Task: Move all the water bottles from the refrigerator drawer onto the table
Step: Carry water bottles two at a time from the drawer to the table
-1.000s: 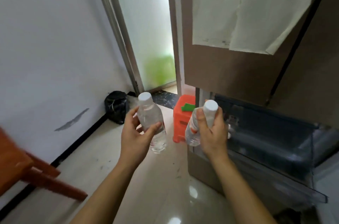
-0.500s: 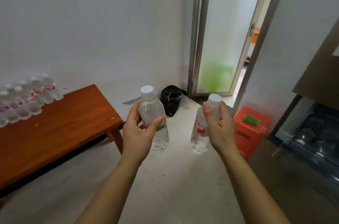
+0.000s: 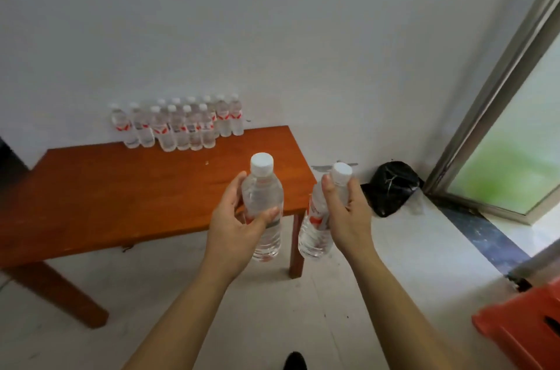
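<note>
Faces a long orange-brown wooden table (image 3: 121, 193) spanning the left and centre of the frame, set against a plain white wall. At right, a frosted glass door (image 3: 512, 169) in a metal frame; at lower right, the corner of a red plastic stool (image 3: 521, 327); between the table and the door, a crumpled black plastic bag (image 3: 391, 187) on the pale floor. Shows no refrigerator drawer anywhere in view. Bears, on the table's far edge by the wall, a cluster of clear plastic water bottles with white caps and red labels (image 3: 181, 127), about a dozen, upright in two rough rows and touching one another, with bare wood in front of them. Grips with the left hand (image 3: 235, 227) a clear white-capped water bottle (image 3: 263, 193), fingers and thumb wrapped round its middle, long axis close to vertical, cap up. Grips with the right hand (image 3: 348, 212) a second clear water bottle with a red label (image 3: 313, 233), held high round the neck and shoulder, cap up and tilted toward the right of the frame. Both apparently full of clear water. Places the left bottle in front of the table's near right corner, the right one just off that corner, over the floor by the leg. Puts the bare wood up and to the left of both hands, the left hand nearer, so probably calls for a reach forward and leftward to stand both bottles down.
</note>
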### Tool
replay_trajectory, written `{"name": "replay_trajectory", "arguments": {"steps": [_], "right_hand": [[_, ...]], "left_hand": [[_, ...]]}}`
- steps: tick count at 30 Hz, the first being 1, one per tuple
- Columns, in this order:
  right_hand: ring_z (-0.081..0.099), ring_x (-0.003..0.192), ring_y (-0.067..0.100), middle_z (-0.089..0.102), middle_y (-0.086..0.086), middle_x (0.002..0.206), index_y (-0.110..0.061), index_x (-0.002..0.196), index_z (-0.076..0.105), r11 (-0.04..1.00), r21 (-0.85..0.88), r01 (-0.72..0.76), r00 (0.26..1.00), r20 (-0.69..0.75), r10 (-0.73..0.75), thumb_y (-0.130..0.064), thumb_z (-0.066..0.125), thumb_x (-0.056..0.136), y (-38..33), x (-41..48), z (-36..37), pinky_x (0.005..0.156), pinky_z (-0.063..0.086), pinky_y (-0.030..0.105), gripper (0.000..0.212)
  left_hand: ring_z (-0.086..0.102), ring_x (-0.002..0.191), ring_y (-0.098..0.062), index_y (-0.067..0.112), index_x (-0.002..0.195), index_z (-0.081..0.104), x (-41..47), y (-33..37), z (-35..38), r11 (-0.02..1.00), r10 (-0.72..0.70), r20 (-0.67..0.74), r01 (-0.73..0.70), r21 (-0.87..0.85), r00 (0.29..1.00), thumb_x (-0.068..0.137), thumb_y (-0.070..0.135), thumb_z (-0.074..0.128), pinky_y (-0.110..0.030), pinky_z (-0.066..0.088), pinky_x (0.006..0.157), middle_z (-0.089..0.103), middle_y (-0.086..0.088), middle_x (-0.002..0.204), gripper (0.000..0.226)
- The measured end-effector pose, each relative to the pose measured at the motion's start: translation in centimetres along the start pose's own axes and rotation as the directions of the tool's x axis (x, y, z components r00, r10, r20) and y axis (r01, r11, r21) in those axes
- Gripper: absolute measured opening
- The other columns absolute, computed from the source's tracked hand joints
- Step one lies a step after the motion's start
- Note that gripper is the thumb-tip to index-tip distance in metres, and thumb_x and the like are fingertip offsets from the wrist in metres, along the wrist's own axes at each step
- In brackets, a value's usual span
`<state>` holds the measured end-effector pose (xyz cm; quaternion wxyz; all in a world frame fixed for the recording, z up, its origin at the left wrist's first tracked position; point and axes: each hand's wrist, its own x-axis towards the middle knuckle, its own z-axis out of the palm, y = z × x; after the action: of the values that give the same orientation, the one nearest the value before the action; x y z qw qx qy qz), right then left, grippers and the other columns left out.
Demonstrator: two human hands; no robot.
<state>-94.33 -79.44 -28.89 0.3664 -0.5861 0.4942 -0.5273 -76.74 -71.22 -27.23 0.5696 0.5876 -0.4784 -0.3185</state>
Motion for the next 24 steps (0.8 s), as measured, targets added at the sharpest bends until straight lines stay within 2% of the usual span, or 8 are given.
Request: {"name": "replay_trajectory", "arguments": {"steps": [2, 6, 8, 10, 13, 17, 21, 24], "right_hand": [[0.064, 0.094, -0.006, 0.064, -0.027, 0.099, -0.053, 0.103, 0.053, 1.000, 0.008, -0.018, 0.999, 0.034, 0.018, -0.073, 0.049, 0.086, 1.0, 2.3, 3.7, 0.081, 0.056, 0.027, 0.026], [0.059, 0.095, -0.015, 0.060, -0.036, 0.101, -0.057, 0.103, 0.051, 0.999, 0.033, -0.008, 0.996, 0.087, 0.005, -0.071, 0.050, 0.086, 3.0, 8.8, 10.9, 0.074, 0.049, 0.019, 0.022], [0.058, 0.096, -0.015, 0.059, -0.036, 0.102, -0.058, 0.103, 0.050, 0.998, 0.060, -0.009, 0.994, 0.111, 0.002, -0.073, 0.050, 0.086, 3.5, 12.6, 14.2, 0.073, 0.048, 0.019, 0.023], [0.059, 0.095, -0.013, 0.061, -0.033, 0.101, -0.059, 0.102, 0.050, 0.998, 0.061, -0.001, 0.991, 0.131, -0.007, -0.071, 0.052, 0.088, 3.7, 16.4, 17.1, 0.071, 0.049, 0.019, 0.018], [0.059, 0.096, -0.013, 0.061, -0.034, 0.100, -0.063, 0.101, 0.048, 0.999, 0.031, 0.043, 0.988, 0.148, -0.048, -0.070, 0.051, 0.090, 3.2, 22.0, 21.2, 0.068, 0.046, 0.015, 0.013], [0.056, 0.101, -0.016, 0.057, -0.041, 0.105, -0.063, 0.105, 0.047, 0.997, 0.030, 0.076, 0.974, 0.211, -0.080, -0.076, 0.047, 0.087, 2.9, 26.9, 27.3, 0.072, 0.044, 0.014, 0.023], [0.061, 0.107, -0.002, 0.065, -0.024, 0.110, -0.043, 0.122, 0.055, 0.997, 0.054, 0.049, 0.942, 0.329, -0.064, -0.077, 0.050, 0.083, 4.0, 29.2, 34.0, 0.087, 0.053, 0.029, 0.052], [0.061, 0.107, 0.001, 0.065, -0.020, 0.111, -0.039, 0.125, 0.055, 0.999, 0.051, 0.016, 0.914, 0.404, -0.035, -0.068, 0.053, 0.089, 4.9, 30.4, 39.2, 0.091, 0.055, 0.036, 0.047]], "left_hand": [[0.054, 0.126, -0.009, 0.035, 0.148, 0.037, 2.7, -1.7, -1.8, 1.000, -0.024, -0.046, 0.025, 0.014, 0.999, 0.073, 0.032, 0.082, -0.040, 0.050, 0.103, 0.055, 0.016, 0.138, 0.088], [0.056, 0.122, -0.004, 0.039, 0.147, 0.037, 9.7, -4.8, -4.4, 0.996, -0.068, -0.121, 0.075, 0.051, 0.990, 0.066, 0.042, 0.081, -0.032, 0.050, 0.100, 0.057, 0.022, 0.133, 0.093], [0.058, 0.120, -0.004, 0.039, 0.145, 0.041, 13.8, -5.9, -5.2, 0.995, -0.079, -0.146, 0.087, 0.051, 0.986, 0.070, 0.033, 0.083, -0.032, 0.051, 0.100, 0.059, 0.021, 0.131, 0.087], [0.061, 0.116, -0.003, 0.039, 0.139, 0.047, 18.0, -6.4, -6.0, 0.993, -0.092, -0.158, 0.102, 0.055, 0.983, 0.072, 0.028, 0.084, -0.033, 0.052, 0.097, 0.064, 0.021, 0.124, 0.078], [0.063, 0.110, 0.002, 0.050, 0.125, 0.051, 23.8, -6.5, -7.9, 0.991, -0.085, -0.184, 0.103, 0.090, 0.979, 0.066, 0.038, 0.081, -0.027, 0.054, 0.089, 0.066, 0.025, 0.117, 0.067], [0.060, 0.106, 0.010, 0.065, 0.109, 0.049, 29.0, -8.0, -11.7, 0.985, -0.085, -0.297, 0.126, 0.122, 0.951, 0.071, 0.032, 0.082, -0.017, 0.049, 0.079, 0.063, 0.034, 0.111, 0.060], [0.062, 0.107, -0.001, 0.045, 0.127, 0.046, 32.8, -11.0, -15.9, 0.967, -0.161, -0.381, 0.223, 0.125, 0.910, 0.075, 0.021, 0.083, -0.026, 0.051, 0.089, 0.062, 0.024, 0.115, 0.068], [0.058, 0.113, -0.011, 0.032, 0.137, 0.045, 35.6, -13.5, -19.4, 0.949, -0.202, -0.418, 0.282, 0.140, 0.886, 0.076, 0.017, 0.083, -0.036, 0.048, 0.097, 0.058, 0.016, 0.124, 0.073]]}}
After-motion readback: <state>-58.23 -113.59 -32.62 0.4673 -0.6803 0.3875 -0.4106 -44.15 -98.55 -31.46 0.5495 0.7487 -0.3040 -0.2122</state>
